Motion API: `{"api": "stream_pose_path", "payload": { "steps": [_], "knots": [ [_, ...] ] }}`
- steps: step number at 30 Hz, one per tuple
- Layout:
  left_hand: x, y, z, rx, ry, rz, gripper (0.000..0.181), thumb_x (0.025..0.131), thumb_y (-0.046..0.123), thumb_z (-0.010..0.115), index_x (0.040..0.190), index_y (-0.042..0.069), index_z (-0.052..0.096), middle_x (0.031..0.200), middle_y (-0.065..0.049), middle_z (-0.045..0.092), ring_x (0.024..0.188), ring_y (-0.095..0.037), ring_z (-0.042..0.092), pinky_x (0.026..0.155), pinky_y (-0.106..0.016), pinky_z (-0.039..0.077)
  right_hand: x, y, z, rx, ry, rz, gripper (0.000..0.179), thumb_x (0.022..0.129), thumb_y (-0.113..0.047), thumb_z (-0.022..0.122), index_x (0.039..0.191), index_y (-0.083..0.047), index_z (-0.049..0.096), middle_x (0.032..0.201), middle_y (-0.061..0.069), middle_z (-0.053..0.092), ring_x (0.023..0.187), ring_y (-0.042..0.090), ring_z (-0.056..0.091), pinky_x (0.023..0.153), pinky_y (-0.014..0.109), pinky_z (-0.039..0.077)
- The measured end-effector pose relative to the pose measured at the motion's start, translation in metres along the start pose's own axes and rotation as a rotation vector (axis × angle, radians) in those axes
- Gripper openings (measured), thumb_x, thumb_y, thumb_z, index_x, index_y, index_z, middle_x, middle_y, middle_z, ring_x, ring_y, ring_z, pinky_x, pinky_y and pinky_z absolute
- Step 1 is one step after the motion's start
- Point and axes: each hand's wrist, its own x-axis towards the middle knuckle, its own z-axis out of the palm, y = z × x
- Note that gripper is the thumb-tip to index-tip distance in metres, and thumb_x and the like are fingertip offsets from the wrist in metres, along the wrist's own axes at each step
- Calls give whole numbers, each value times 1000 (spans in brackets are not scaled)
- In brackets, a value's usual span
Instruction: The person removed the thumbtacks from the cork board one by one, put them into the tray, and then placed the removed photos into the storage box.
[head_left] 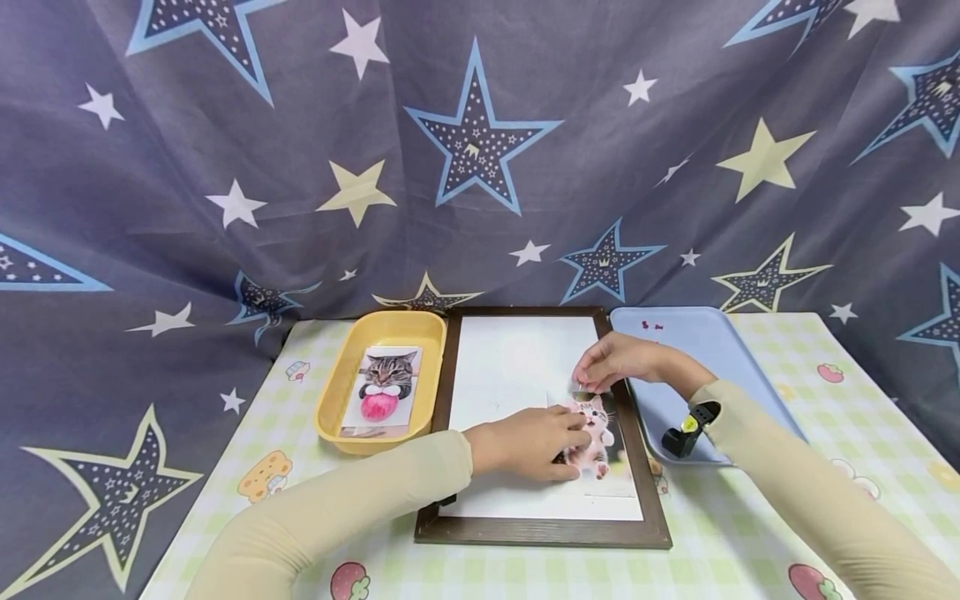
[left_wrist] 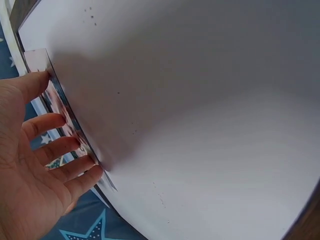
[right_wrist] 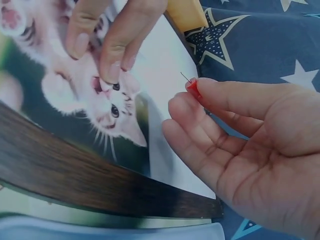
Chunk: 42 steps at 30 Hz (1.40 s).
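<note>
A kitten photo (head_left: 621, 467) lies on the white surface of a brown-framed board (head_left: 495, 358), near its lower right side. My left hand (head_left: 528, 443) presses the photo with spread, fairly straight fingers; in the left wrist view the fingertips touch its edge. Above the photo's top edge, my right hand (head_left: 618, 362) pinches a red push pin (right_wrist: 194, 89) between thumb and index finger. The pin's bare metal point shows in the right wrist view, apart from the photo. In the head view the fingers mostly hide the pin.
Left of the board stands a yellow tray (head_left: 327, 414) holding cat pictures (head_left: 390, 367). On the right, a blue tray (head_left: 712, 354) holds a few red push pins (head_left: 658, 326). A checked cloth (head_left: 847, 417) covers the table; a starry curtain (head_left: 525, 242) hangs behind.
</note>
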Motion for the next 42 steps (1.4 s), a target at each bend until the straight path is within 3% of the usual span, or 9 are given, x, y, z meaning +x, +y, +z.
{"api": "stream_pose_path", "payload": {
  "steps": [10, 19, 30, 38, 42],
  "knots": [
    [-5, 4, 4, 34, -46, -18, 58, 107, 48, 44, 155, 18, 40, 164, -8, 36, 153, -31, 33, 125, -37, 30, -10, -7, -12, -17, 45, -7, 29, 97, -4, 64, 119, 16, 64, 102, 11, 74, 93, 22, 71, 95, 45, 59],
    [-9, 4, 3, -17, -71, -38, 60, 107, 49, 43, 159, 20, 34, 168, -6, 27, 156, -29, 25, 127, -37, 26, -22, -11, -24, -16, 105, 6, 35, 98, -7, 65, 123, 16, 61, 99, 6, 74, 95, 24, 71, 92, 37, 60],
    [-9, -1, 5, -23, -13, 17, 62, 104, 48, 50, 157, 17, 41, 165, -7, 34, 152, -27, 35, 125, -36, 31, -32, -11, -41, -25, 155, 35, 37, 99, -7, 64, 127, 17, 59, 103, 7, 74, 95, 19, 71, 100, 45, 57],
    [-9, -2, 5, -37, -6, 19, 62, 102, 48, 53, 156, 18, 43, 164, -7, 36, 151, -26, 37, 124, -36, 33, -34, -11, -57, -109, 220, 48, 31, 100, -10, 61, 125, 10, 61, 97, 3, 74, 85, 13, 69, 77, 31, 56],
    [-9, -3, 5, -32, 2, 9, 62, 102, 49, 54, 155, 18, 44, 164, -6, 37, 151, -26, 38, 123, -34, 34, -35, -12, -61, -115, 251, 47, 32, 101, -9, 60, 126, 11, 59, 95, 0, 73, 89, 16, 69, 82, 35, 58]
  ]
}}
